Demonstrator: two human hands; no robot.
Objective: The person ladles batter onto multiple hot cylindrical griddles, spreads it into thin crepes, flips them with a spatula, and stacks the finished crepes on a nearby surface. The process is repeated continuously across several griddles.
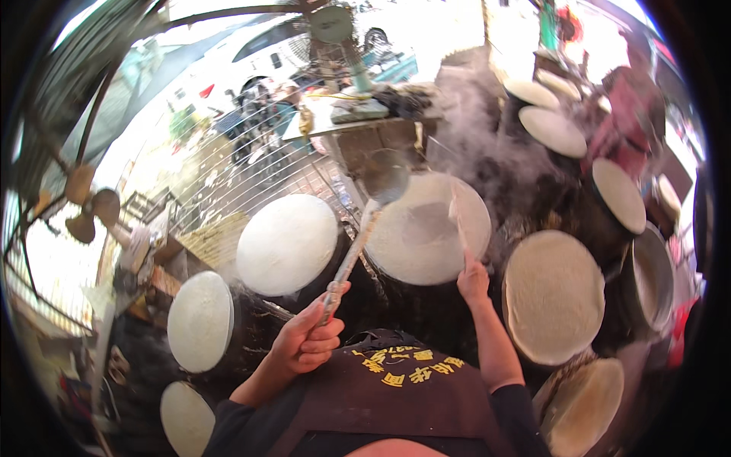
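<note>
at the left, a white-topped round pan [199, 321] is standing, and a larger white disc [287, 244] is lying nearer to the middle. the left hand [308, 339] is holding, with curled fingers, the handle of a ladle [360, 245], whose bowl is hanging at the far left edge of the middle pan [428, 255]; i cannot tell if they are touching. the right hand [474, 282] is gripping a long pale stick [458, 217], which is reaching over this pan's right part. farther right, a beige round top [554, 297] is facing up.
</note>
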